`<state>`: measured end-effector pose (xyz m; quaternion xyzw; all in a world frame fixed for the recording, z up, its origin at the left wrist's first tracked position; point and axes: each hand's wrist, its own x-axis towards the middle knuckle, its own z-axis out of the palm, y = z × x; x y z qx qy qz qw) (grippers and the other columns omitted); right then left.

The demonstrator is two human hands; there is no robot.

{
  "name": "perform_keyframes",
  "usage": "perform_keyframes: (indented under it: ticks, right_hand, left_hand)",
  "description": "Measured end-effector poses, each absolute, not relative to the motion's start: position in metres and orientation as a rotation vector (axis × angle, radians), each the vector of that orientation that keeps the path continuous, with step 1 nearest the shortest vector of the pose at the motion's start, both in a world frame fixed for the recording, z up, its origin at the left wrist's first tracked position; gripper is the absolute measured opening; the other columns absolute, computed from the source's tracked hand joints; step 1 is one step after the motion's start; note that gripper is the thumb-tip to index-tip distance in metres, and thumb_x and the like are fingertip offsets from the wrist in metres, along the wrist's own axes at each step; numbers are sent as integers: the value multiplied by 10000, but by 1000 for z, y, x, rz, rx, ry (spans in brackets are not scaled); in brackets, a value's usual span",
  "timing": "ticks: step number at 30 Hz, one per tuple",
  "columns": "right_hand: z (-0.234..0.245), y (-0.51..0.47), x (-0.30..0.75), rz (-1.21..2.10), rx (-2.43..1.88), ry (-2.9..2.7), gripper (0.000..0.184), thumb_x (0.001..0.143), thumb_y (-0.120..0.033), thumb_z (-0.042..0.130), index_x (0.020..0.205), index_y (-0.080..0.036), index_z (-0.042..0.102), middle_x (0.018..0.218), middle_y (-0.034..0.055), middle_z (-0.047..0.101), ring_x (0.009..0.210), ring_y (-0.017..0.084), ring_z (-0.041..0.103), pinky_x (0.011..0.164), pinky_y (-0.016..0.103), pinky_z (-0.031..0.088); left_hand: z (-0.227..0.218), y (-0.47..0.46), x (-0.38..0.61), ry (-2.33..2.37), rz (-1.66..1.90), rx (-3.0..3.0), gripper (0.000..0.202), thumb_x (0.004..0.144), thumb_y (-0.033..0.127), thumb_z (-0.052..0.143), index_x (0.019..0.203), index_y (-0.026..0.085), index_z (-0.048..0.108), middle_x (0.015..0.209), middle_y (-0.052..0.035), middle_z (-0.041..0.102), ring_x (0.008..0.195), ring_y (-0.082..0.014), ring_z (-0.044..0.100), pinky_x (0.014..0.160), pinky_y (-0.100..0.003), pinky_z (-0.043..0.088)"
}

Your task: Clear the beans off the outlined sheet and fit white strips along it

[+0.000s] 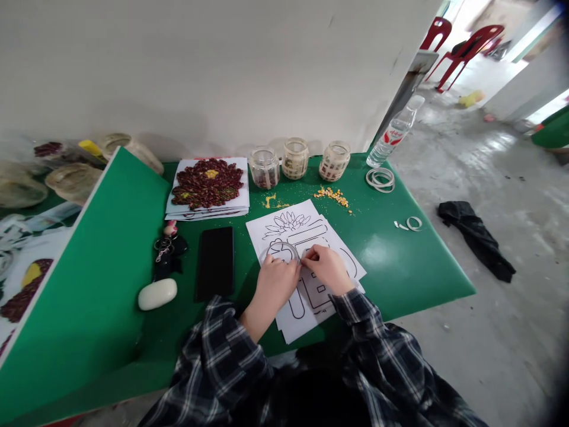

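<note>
My left hand (276, 281) is closed on a roll of tape (291, 245), a thin pale ring held above the line-drawing sheets (306, 323). Close beside it, my right hand (328, 268) is pinched at the roll's right edge, where the tape end seems to be; the fingertips hide the detail. The printed sheets lie in a slightly fanned stack under both hands, with a flower and rounded outlines on the top one. Left of my left hand lies a black phone (216, 264).
Behind stand several glass jars (296, 159), with loose corn kernels (335, 197) in front. A bean-flower picture (208, 184) tops a stack at left. More tape rolls (381, 179) and a water bottle (395, 133) are at right. A green divider (106, 267), keys (164, 246) and white case (157, 295) lie left.
</note>
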<state>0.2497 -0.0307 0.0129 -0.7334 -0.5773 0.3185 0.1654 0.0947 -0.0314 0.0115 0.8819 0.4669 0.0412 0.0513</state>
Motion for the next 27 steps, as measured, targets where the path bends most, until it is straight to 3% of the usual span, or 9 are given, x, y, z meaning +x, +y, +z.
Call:
perform_keyframes:
  ticks: [13, 22, 27]
  right_hand:
    - [15, -22, 249, 844, -2181, -1741, 61, 740, -188, 598, 685, -207, 620, 732, 16, 691, 687, 162, 603, 591, 251, 361]
    - [15, -25, 244, 813, -2207, -1754, 74, 759, -162, 571, 746, -197, 635, 749, 43, 692, 698, 166, 619, 562, 239, 362]
    - [19, -32, 243, 802, -2201, -1799, 68, 785, -178, 553, 790, -197, 617, 750, 42, 673, 679, 161, 586, 548, 246, 318]
  left_hand:
    - [3, -30, 102, 1300, 187, 2724, 288, 914, 169, 395, 783, 162, 652, 616, -75, 622, 602, -218, 580, 730, -396, 345]
    - [2, -30, 99, 1259, 221, 2786, 308, 934, 210, 387, 797, 151, 657, 611, -83, 623, 593, -218, 567, 703, -386, 337]
    - [18, -36, 99, 1250, 426, 2693, 343, 948, 256, 381, 701, 190, 610, 540, -11, 564, 540, -163, 515, 681, -344, 335]
